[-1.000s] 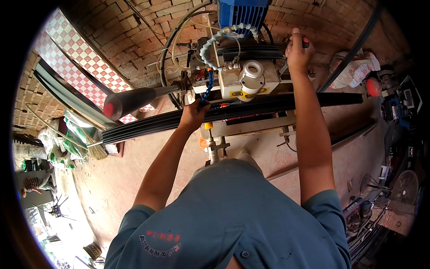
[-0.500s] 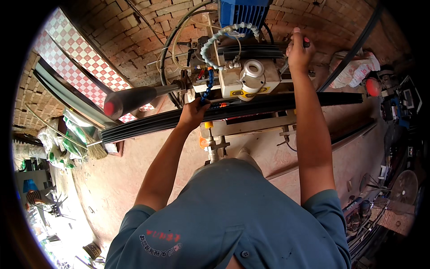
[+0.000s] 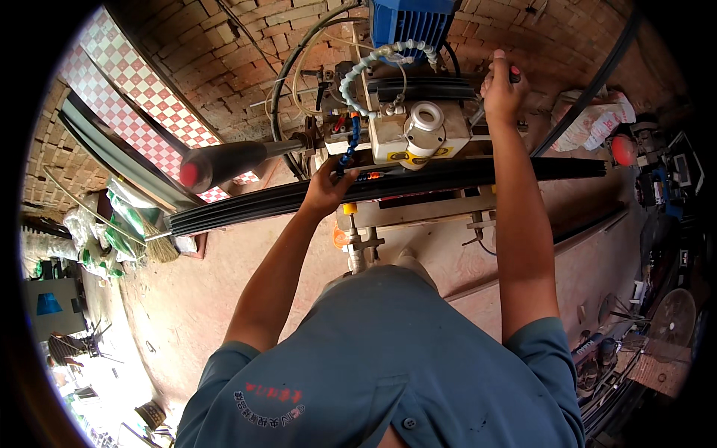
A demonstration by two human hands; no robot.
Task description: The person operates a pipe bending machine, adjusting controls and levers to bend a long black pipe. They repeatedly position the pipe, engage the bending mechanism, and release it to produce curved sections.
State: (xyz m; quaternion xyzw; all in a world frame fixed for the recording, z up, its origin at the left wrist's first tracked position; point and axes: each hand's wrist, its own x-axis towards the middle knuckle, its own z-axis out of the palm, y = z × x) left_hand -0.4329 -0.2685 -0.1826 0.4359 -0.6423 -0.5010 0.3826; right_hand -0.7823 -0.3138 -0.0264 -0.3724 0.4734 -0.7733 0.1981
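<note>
My left hand is curled over a bundle of long black ribbed profiles, thumb and fingers slightly parted. The blue segmented coolant hose ends right beside its fingertips, with an orange nozzle tip over the profiles. My right hand is closed round a lever handle whose red end shows past the fist; its metal shaft leads down to the machine. Between my hands stands the machine's pale metal body, topped by a round white cylinder and backed by a blue motor.
A thick dark bar with a red end juts out left of the machine. Below the profiles are a clamp screw with a yellow cap and a metal rail. Sacks lie at the right by the brick wall; a fan stands lower right.
My left hand's fingers have loosened a little, with the thumb now reaching farther right. The right hand stays on the lever, nearly unmoved. The view has shifted slightly.
</note>
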